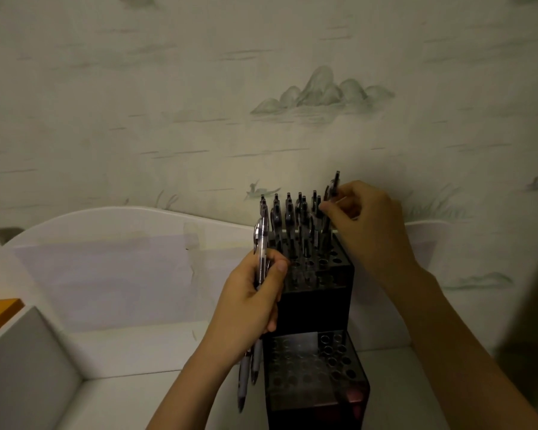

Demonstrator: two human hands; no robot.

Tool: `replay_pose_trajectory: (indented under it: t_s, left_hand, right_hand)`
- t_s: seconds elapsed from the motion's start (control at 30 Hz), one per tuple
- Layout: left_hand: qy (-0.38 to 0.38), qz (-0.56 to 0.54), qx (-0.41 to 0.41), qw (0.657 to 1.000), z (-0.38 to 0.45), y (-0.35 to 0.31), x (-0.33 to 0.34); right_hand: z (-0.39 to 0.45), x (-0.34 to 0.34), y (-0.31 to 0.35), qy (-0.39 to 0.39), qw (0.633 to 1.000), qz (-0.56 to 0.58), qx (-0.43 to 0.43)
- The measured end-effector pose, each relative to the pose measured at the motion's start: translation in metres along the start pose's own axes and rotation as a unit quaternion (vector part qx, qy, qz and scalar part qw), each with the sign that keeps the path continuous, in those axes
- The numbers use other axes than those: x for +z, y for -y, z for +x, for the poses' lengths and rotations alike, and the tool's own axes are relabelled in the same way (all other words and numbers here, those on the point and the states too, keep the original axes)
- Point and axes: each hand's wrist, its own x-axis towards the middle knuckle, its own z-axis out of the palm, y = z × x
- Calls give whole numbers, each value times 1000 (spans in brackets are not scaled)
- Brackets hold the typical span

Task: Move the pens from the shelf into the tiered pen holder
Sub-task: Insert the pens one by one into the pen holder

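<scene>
Plainly, from the head view, the matter turns on one pen point(334, 189) and the hole beneath it: the right hand point(365, 225) pinches this pen near its top, over the far right corner of the upper tier of the black pen holder point(316, 293), with its long axis close to upright and leaning a little to the right. It stands higher than the row of pens point(292, 212) already seated along the back of that tier, so I judge it only partly down, needing a straight push along its own length. The right fingers point(330, 209) are closed on the barrel; how tightly cannot be told in this dim light. The left hand point(252, 293) is just beside the holder's left face, its fingers curled round a small bundle of spare pens point(260, 256) held nearly upright, tips hanging below the palm. That bundle is the nearer supply for the next holes, and many of them are open on the front of the upper tier and across the lower tier point(308, 367). The holder stands on a white shelf point(121, 361) against a painted wall point(199, 88).
</scene>
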Motion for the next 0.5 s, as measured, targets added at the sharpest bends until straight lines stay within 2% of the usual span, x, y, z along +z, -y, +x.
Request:
replay_pose_trajectory:
  t_s: [0.37,0.5]
  left_hand:
    - [1,-3,-7,1000,1,2,4]
    - [-1,-2,-7,1000,1,3,5]
  right_hand:
    - [-3,7,0,3,1000,22,14]
    - [-9,8,-8,32,998,22,49]
